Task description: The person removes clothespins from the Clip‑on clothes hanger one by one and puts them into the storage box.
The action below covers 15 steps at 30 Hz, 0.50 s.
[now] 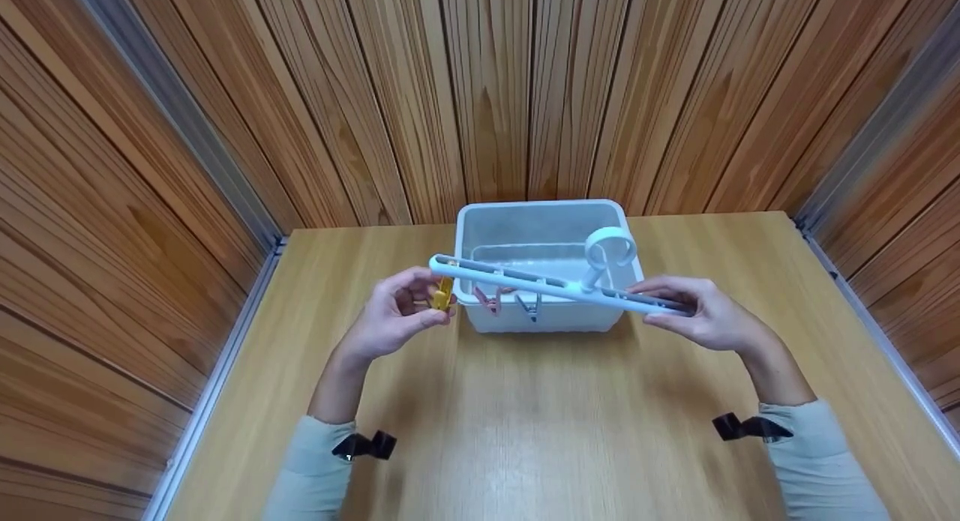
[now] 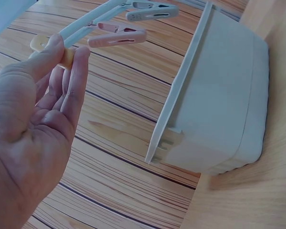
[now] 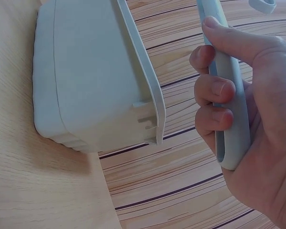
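Clip hanger [image 1: 555,285] hangs level above the white tub [image 1: 540,229] on the worktop [image 1: 525,416]. Right hand [image 1: 705,311] wraps one end; left hand [image 1: 394,311] pinches the yellow peg [image 1: 442,294]. Best keep the bar steady and squeeze the peg squarely.

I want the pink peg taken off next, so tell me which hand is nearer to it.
Left. The left hand pinches the yellow peg at the hanger bar's end, just beside the pink peg. The right hand grips the bar's opposite end.
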Each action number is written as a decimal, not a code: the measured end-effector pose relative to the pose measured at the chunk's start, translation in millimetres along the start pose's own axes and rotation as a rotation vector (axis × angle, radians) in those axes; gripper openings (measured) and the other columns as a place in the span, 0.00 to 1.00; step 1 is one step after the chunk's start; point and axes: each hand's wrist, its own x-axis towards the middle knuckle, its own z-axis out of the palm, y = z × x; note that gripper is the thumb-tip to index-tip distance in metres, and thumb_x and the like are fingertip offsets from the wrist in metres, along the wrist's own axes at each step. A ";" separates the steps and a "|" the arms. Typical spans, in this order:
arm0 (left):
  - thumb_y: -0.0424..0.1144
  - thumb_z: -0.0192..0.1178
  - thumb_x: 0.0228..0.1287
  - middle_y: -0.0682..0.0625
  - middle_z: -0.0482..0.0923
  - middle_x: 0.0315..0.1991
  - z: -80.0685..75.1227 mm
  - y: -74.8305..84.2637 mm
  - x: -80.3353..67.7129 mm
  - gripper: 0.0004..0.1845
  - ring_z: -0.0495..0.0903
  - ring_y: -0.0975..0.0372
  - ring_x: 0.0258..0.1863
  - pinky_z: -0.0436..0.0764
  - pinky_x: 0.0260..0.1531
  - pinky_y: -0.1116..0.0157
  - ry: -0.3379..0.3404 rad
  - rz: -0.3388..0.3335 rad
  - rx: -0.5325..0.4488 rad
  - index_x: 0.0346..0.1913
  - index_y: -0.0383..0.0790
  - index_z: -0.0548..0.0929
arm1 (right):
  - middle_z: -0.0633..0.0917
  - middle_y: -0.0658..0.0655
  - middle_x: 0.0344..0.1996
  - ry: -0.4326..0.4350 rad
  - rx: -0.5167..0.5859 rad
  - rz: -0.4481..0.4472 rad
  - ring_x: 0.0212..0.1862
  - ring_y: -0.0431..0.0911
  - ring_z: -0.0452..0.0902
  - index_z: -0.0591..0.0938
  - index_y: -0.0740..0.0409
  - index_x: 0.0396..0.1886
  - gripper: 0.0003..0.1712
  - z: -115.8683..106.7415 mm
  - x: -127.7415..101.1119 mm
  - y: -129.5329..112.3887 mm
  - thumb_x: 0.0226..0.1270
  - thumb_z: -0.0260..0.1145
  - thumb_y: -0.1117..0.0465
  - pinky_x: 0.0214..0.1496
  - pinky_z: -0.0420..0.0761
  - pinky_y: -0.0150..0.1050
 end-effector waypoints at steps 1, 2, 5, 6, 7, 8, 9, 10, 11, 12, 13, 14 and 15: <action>0.27 0.75 0.71 0.61 0.87 0.45 0.3 -0.2 0.2 0.24 0.92 0.69 0.45 0.92 0.45 0.70 0.009 0.005 0.020 0.63 0.19 0.79 | 0.92 0.34 0.55 0.000 0.002 0.001 0.48 0.31 0.89 0.87 0.68 0.66 0.23 0.1 0.0 0.2 0.74 0.69 0.80 0.54 0.88 0.25; 0.27 0.76 0.71 0.62 0.87 0.45 0.6 -0.4 0.2 0.23 0.92 0.69 0.44 0.91 0.44 0.70 0.018 0.009 0.038 0.62 0.20 0.80 | 0.92 0.34 0.55 -0.001 0.007 0.003 0.49 0.31 0.89 0.87 0.68 0.66 0.23 0.2 -0.1 0.4 0.74 0.69 0.80 0.54 0.88 0.25; 0.26 0.76 0.69 0.61 0.86 0.44 2.0 -0.1 0.0 0.22 0.89 0.68 0.42 0.88 0.40 0.71 0.048 0.022 0.086 0.61 0.23 0.81 | 0.93 0.36 0.54 -0.005 0.015 0.010 0.49 0.31 0.89 0.87 0.67 0.66 0.23 0.3 -0.3 1.2 0.75 0.69 0.80 0.54 0.88 0.26; 0.25 0.76 0.69 0.61 0.85 0.43 2.6 0.0 -0.1 0.22 0.88 0.68 0.42 0.87 0.39 0.71 0.058 0.026 0.097 0.61 0.23 0.81 | 0.93 0.36 0.54 -0.004 0.017 0.012 0.49 0.32 0.89 0.87 0.67 0.66 0.23 0.4 -0.4 1.4 0.75 0.69 0.80 0.54 0.88 0.26; 0.24 0.76 0.68 0.60 0.85 0.43 3.4 0.1 -0.1 0.22 0.87 0.67 0.41 0.87 0.38 0.71 0.067 0.028 0.107 0.61 0.24 0.82 | 0.93 0.36 0.54 -0.003 0.019 0.013 0.48 0.32 0.89 0.87 0.67 0.66 0.23 0.4 -0.5 1.6 0.75 0.69 0.80 0.53 0.88 0.26; 0.24 0.76 0.68 0.58 0.85 0.43 4.3 0.2 -0.2 0.22 0.86 0.67 0.41 0.86 0.38 0.71 0.077 0.028 0.114 0.61 0.24 0.82 | 0.93 0.36 0.53 -0.002 0.020 0.013 0.48 0.32 0.89 0.87 0.67 0.66 0.23 0.5 -0.6 1.8 0.75 0.69 0.80 0.53 0.88 0.26; 0.23 0.76 0.67 0.55 0.86 0.43 5.3 0.9 -0.2 0.22 0.86 0.66 0.41 0.87 0.39 0.70 0.086 0.028 0.120 0.61 0.25 0.82 | 0.93 0.35 0.53 0.001 0.019 0.014 0.47 0.32 0.89 0.87 0.67 0.66 0.23 0.6 -0.6 2.0 0.75 0.69 0.80 0.52 0.87 0.26; 0.23 0.76 0.67 0.53 0.86 0.43 6.4 1.1 -0.2 0.22 0.86 0.66 0.41 0.88 0.40 0.70 0.096 0.029 0.124 0.61 0.25 0.82 | 0.93 0.35 0.53 0.003 0.019 0.013 0.47 0.32 0.88 0.87 0.67 0.66 0.22 0.7 -0.7 2.0 0.75 0.69 0.80 0.52 0.87 0.27; 0.23 0.76 0.67 0.50 0.87 0.43 7.5 1.5 -0.1 0.22 0.86 0.66 0.41 0.89 0.41 0.70 0.106 0.031 0.128 0.62 0.25 0.82 | 0.93 0.35 0.52 0.005 0.020 0.014 0.46 0.32 0.88 0.87 0.67 0.65 0.22 0.9 -0.8 2.0 0.74 0.69 0.80 0.51 0.87 0.27; 0.22 0.76 0.67 0.46 0.87 0.43 8.7 1.9 -0.1 0.22 0.86 0.66 0.41 0.90 0.43 0.70 0.115 0.032 0.134 0.62 0.25 0.82 | 0.93 0.35 0.52 0.006 0.020 0.014 0.46 0.32 0.88 0.87 0.68 0.65 0.22 1.2 -0.9 2.1 0.74 0.69 0.80 0.51 0.87 0.27; 0.22 0.76 0.67 0.44 0.87 0.43 9.9 2.4 -0.1 0.23 0.86 0.66 0.41 0.90 0.44 0.69 0.124 0.034 0.140 0.62 0.26 0.83 | 0.93 0.34 0.52 0.008 0.021 0.015 0.46 0.32 0.88 0.87 0.68 0.65 0.22 1.5 -1.1 2.1 0.74 0.69 0.80 0.50 0.87 0.27; 0.22 0.76 0.67 0.41 0.87 0.43 11.1 3.2 -0.1 0.23 0.86 0.66 0.41 0.91 0.46 0.69 0.133 0.037 0.148 0.62 0.26 0.83 | 0.93 0.34 0.52 0.008 0.022 0.017 0.46 0.32 0.88 0.87 0.68 0.65 0.22 1.9 -1.2 2.1 0.74 0.69 0.80 0.50 0.87 0.27; 0.22 0.76 0.67 0.38 0.86 0.43 12.3 4.0 -0.1 0.23 0.86 0.66 0.41 0.91 0.47 0.69 0.143 0.042 0.157 0.62 0.26 0.83 | 0.93 0.34 0.52 0.009 0.023 0.019 0.45 0.32 0.88 0.87 0.68 0.65 0.22 2.1 -1.3 2.0 0.74 0.69 0.80 0.50 0.87 0.27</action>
